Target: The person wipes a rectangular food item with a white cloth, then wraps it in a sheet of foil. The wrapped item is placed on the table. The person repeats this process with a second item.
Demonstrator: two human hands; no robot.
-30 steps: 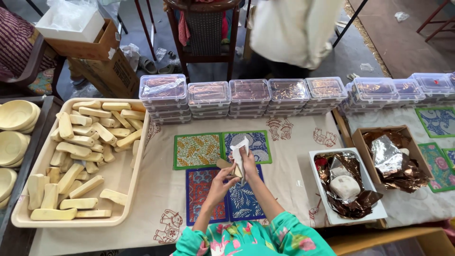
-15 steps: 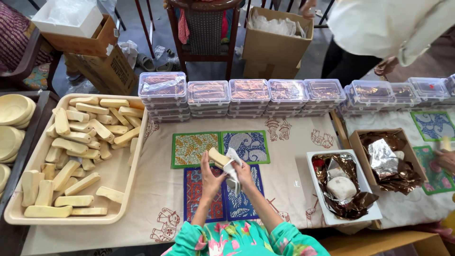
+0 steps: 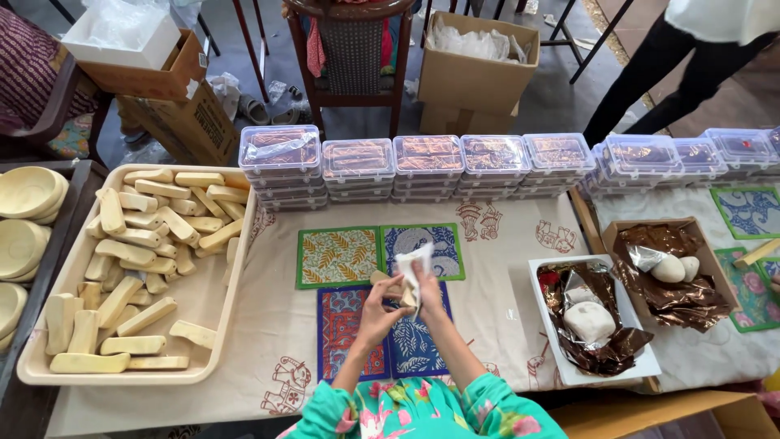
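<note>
Both hands up over the mats at table centre. Left hand (image 3: 378, 307) has its fingers closed round a pale wooden block (image 3: 388, 284), short and oblong with rounded ends, same look as the ones in the tray. Right hand (image 3: 424, 294) pinches a white cloth (image 3: 410, 268), crumpled and soft, pressed against the block's upper end. Block sits between both hands, above the seam of the two lower mats.

Counts:
- 4 patterned square mats (image 3: 338, 257) under the hands: green leaf print, blue with green border, red-bordered, dark blue. Flat fabric.
- Beige plastic tray (image 3: 213, 362) at left, rectangular with raised rim, heaped with the same blocks, too many and too overlapped to count exactly.
- Clear lidded plastic boxes (image 3: 280, 150) in a row of stacks along the far edge; at least 8 stacks visible, contents brownish.
- 2 open boxes at right lined with shiny brown foil: a white one (image 3: 546, 325) with one white wrapped lump, a cardboard one (image 3: 705, 254) with two pale egg-shaped pieces.
- Stacked pale bowls (image 3: 28, 191) at far left.

Table cover is cream cloth (image 3: 496, 309) with red-brown printed figures.
</note>
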